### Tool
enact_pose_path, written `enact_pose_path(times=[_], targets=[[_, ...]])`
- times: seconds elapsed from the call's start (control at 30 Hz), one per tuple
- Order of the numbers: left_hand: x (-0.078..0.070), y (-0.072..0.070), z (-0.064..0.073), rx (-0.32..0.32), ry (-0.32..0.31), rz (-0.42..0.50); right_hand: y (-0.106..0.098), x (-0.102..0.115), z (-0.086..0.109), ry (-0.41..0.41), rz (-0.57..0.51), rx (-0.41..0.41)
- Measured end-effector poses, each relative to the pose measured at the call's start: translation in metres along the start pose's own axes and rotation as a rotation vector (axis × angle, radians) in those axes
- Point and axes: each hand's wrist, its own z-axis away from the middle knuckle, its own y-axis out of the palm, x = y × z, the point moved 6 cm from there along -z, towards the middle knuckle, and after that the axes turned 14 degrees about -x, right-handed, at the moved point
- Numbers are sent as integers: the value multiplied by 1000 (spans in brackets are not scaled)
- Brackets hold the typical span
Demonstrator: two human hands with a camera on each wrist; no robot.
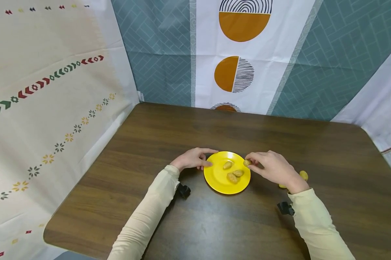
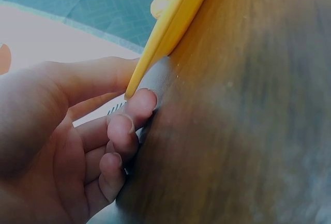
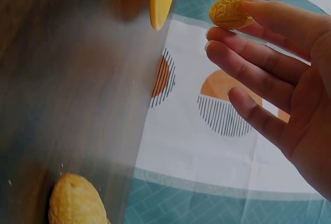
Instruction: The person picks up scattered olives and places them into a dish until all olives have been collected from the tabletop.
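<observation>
A yellow plate (image 1: 219, 184) lies in front of the person, with several small yellow-brown potatoes (image 1: 232, 177) on it. The left hand (image 1: 193, 158) holds the plate's left edge, thumb on the rim. In the left wrist view its other fingers (image 2: 123, 131) curl beneath the yellow rim (image 2: 150, 53). Over the plate's right rim, the right hand (image 1: 273, 167) pinches one wrinkled small potato (image 3: 227, 12) between thumb and index finger. The remaining fingers (image 3: 258, 69) of that hand stand apart from it.
Right of the plate, more potatoes (image 1: 303, 175) lie on the brown wooden table (image 1: 215, 224), partly hidden by the right wrist. Patterned cloths hang behind the table and along its left side. Black wrist mounts (image 1: 183, 190) sit under both sleeves.
</observation>
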Motion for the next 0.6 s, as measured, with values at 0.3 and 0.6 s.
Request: enact_pose_path(times=[0.3,0.6], targets=[[0,-1,1,3,-17,3,7,7,0,-10,19,23],[0,1,1,1,-12,22,13,8,0,14,24,67]])
